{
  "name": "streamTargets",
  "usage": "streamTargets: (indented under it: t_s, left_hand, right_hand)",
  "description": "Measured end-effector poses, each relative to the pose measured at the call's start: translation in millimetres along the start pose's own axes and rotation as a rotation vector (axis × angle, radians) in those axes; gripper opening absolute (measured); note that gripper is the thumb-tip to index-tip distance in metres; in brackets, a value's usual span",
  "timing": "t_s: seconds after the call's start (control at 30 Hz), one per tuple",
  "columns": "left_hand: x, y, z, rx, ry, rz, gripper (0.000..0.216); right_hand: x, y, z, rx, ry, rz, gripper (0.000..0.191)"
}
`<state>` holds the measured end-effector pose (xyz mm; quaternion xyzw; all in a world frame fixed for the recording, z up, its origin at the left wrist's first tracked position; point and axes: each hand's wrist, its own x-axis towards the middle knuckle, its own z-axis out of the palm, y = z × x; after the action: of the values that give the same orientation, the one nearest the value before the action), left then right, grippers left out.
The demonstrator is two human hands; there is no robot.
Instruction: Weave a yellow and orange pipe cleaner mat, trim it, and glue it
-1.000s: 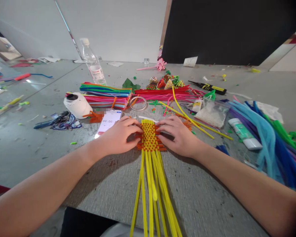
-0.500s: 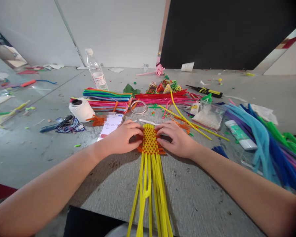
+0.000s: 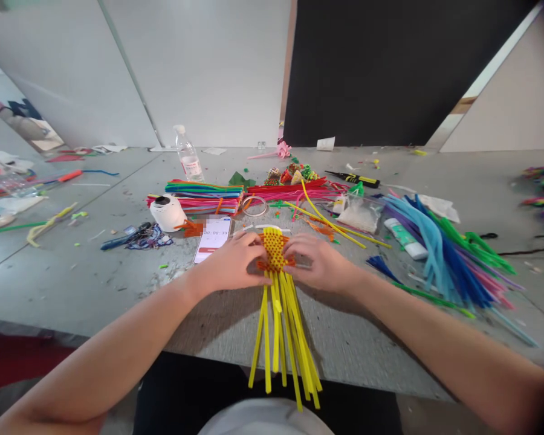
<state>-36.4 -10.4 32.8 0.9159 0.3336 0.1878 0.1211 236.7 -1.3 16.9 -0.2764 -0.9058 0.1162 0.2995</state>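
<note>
A woven patch of yellow and orange pipe cleaners [image 3: 274,250] lies on the grey table in front of me. Its long yellow strands [image 3: 283,329] run toward me and hang over the table's near edge. My left hand [image 3: 233,263] presses on the patch's left side with fingers curled at the orange ends. My right hand [image 3: 320,261] does the same on the right side, fingertips pinching at the weave's edge.
A phone [image 3: 213,237] showing a timer lies left of the weave, beside a white roll [image 3: 167,212]. Behind are bundles of coloured pipe cleaners [image 3: 206,194], a tape ring [image 3: 254,206], a water bottle [image 3: 188,155], a bead bag [image 3: 359,214], a tube [image 3: 401,232] and blue and green pipe cleaners [image 3: 444,248].
The view has pulled back and tilted up, showing more of the table. Both hands have closed in on the weave, squeezing it narrower. The yellow strands now bunch closer together.
</note>
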Motion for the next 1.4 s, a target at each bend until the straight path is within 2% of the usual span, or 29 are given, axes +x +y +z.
streamTargets:
  t_s: [0.13,0.27,0.4,0.57,0.77,0.9,0.97,1.1,1.2,1.3,1.4]
  left_hand:
    - [-7.3,16.9,0.4,0.115,-0.084,-0.064,0.040]
    - [-10.7,26.1,3.9,0.131,-0.177,-0.114,0.029]
    - [-22.0,38.5,8.0,0.187,-0.171,-0.021,0.014]
    - [-44.8,51.9,11.3,0.259,-0.194,0.117,0.017]
    - [-53.2,47.1,16.6,0.123,-0.114,0.145,0.026]
    - [-52.1,43.3,22.2,0.066,-0.078,0.141,0.019]
    - [-50.3,41.7,22.3,0.041,-0.074,0.149,0.015]
    - [-38.9,34.7,12.9,0.027,-0.160,0.164,0.021]
    - [-24.2,25.1,5.7,0.104,-0.172,0.060,0.038]
    - [-10.5,13.2,7.1,0.205,-0.152,-0.092,0.061]
    - [-2.7,3.4,15.3,0.044,-0.189,-0.201,0.054]
  right_hand:
    - [-6.9,-27.5,8.0,0.030,-0.084,-0.020,0.020]
    - [-14.6,-37.2,14.2,-0.068,-0.216,-0.031,0.027]
    - [-19.5,-38.2,12.2,-0.165,-0.260,-0.065,0.031]
    - [-29.8,-34.8,11.5,-0.178,-0.298,-0.057,0.044]
    - [-37.8,-27.8,11.3,-0.146,-0.307,-0.080,0.060]
    - [-34.4,-29.5,10.0,-0.034,-0.357,-0.230,0.047]
    - [-32.9,-30.4,9.7,0.010,-0.375,-0.249,0.044]
    - [-34.4,-27.3,6.9,0.088,-0.396,-0.255,0.047]
    - [-37.2,-21.0,4.0,0.127,-0.337,-0.287,0.062]
    - [-36.9,-14.9,5.0,0.026,-0.283,-0.148,0.078]
    - [-32.6,-10.0,10.0,-0.074,-0.250,-0.014,0.066]
